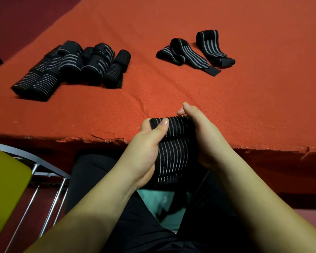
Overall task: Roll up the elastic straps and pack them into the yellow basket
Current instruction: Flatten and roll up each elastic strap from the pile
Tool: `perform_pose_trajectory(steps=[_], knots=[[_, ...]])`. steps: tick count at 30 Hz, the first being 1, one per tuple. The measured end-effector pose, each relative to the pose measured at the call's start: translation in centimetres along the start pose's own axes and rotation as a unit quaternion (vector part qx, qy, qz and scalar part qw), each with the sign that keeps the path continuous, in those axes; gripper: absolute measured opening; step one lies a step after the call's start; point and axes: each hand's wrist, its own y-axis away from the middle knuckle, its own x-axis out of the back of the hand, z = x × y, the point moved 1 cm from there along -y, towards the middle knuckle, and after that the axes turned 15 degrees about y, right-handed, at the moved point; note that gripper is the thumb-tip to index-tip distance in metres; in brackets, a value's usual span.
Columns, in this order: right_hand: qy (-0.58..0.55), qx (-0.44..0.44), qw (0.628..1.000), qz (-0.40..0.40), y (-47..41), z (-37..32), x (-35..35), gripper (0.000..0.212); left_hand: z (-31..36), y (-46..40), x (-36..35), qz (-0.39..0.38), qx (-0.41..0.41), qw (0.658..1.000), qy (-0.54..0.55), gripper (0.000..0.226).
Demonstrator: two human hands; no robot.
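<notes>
A black elastic strap with thin grey stripes (173,150) is held between both hands at the near edge of the red table (171,92). My left hand (146,150) grips its left side, thumb lying over the top of the roll. My right hand (206,137) grips the right side, fingers curled round the far end. Several rolled straps (71,70) lie in a group at the table's left. Unrolled, looped straps (195,50) lie at the back right. A yellow object (5,187), perhaps the basket, shows at the lower left edge.
A metal chair frame (49,189) stands beside the yellow object at lower left. My lap in dark clothing (135,225) is below the hands. The table's front edge (98,139) runs just under the held strap.
</notes>
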Motion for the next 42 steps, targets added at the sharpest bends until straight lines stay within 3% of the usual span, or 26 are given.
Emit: perform_pose_trajectory(steps=[7,11,18,23,26,28,34,38,42], knots=[[0.019,-0.054,0.998,-0.027,0.0,-0.8,0.4,0.046,-0.1,-0.8,0.3,-0.010,-0.048,0.997,-0.061,0.014],[0.010,-0.085,0.995,-0.054,0.3,-0.9,0.6,0.054,0.1,-1.0,0.4,-0.035,-0.083,0.994,-0.056,0.024],[-0.012,-0.020,0.999,-0.029,0.3,-0.6,0.1,0.013,0.0,-0.8,0.6,-0.045,-0.104,0.993,-0.032,0.031],[-0.003,0.032,0.999,-0.037,0.1,-0.8,0.4,0.020,-0.6,-1.1,0.8,-0.038,-0.075,0.996,0.014,0.023],[0.000,0.049,0.998,-0.051,0.0,-0.5,0.6,0.025,-0.5,-1.1,0.6,-0.020,-0.072,0.997,0.014,0.037],[0.003,0.052,0.997,-0.048,0.0,-0.5,0.6,0.027,-0.4,-1.0,0.5,-0.016,-0.070,0.997,0.015,0.032],[-0.043,0.003,0.998,-0.052,0.2,-0.3,0.3,0.008,0.2,-1.1,0.6,-0.002,-0.076,0.997,0.021,0.013],[-0.058,-0.018,0.995,-0.083,0.0,0.6,0.5,0.024,0.7,-1.2,0.8,0.018,-0.108,0.994,-0.004,0.022],[-0.089,-0.028,0.988,-0.127,0.3,0.6,0.7,0.019,1.0,-1.2,1.2,0.024,-0.147,0.989,-0.023,0.026]])
